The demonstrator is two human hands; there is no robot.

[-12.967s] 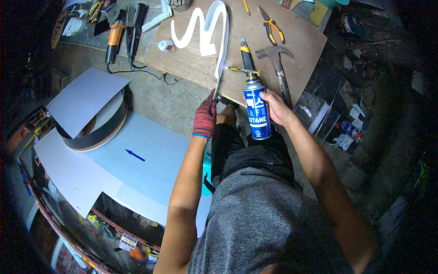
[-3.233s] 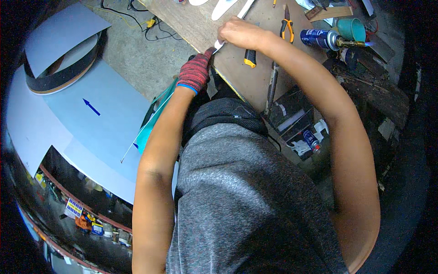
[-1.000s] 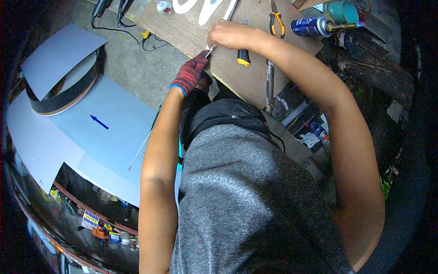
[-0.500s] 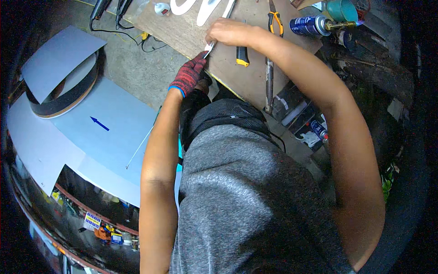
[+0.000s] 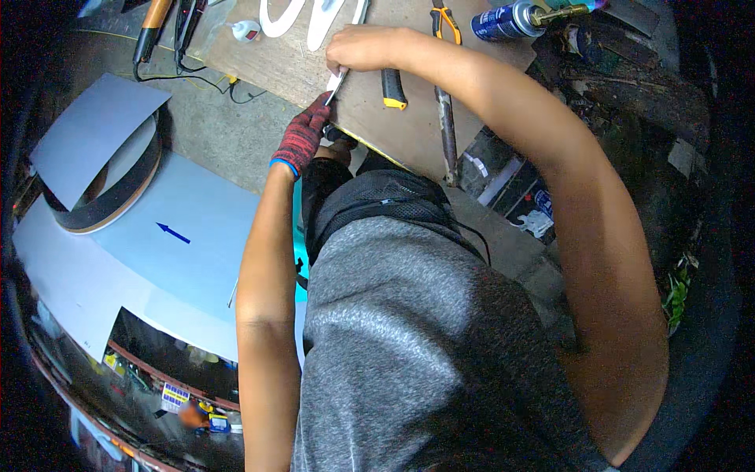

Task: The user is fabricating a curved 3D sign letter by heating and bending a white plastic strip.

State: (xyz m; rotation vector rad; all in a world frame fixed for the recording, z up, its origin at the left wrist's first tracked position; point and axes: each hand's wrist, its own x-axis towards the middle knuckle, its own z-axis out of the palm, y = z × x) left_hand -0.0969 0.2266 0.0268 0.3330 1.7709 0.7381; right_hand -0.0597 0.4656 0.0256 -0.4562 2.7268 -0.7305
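Observation:
My left hand (image 5: 303, 135), in a red and black knit glove with a blue cuff, is closed on the near end of a narrow white strip (image 5: 336, 82) at the workbench edge. My bare right hand (image 5: 363, 49) grips the same strip farther up, fingers pinched and partly hidden. Beyond it, a pale strip continues toward the top edge. White curved cut-out pieces (image 5: 321, 25) lie beside it on the wooden bench top (image 5: 271, 67). Just right of my right hand rests a black and yellow tool handle (image 5: 393, 90); its other end is hidden under my forearm.
Orange-handled pliers (image 5: 448, 25) and a worn rod (image 5: 447, 138) lie on the bench. A blue gas canister with a brass torch (image 5: 507, 22) shows a bluish flame. A small white bottle (image 5: 245, 31) stands left. Large pale sheets (image 5: 189, 200) and a round drum-like piece (image 5: 118, 193) are at my left.
The bench and both hands sit further left in the picture, as the view has shifted. Both hands keep hold of the strip, and their grip looks much the same.

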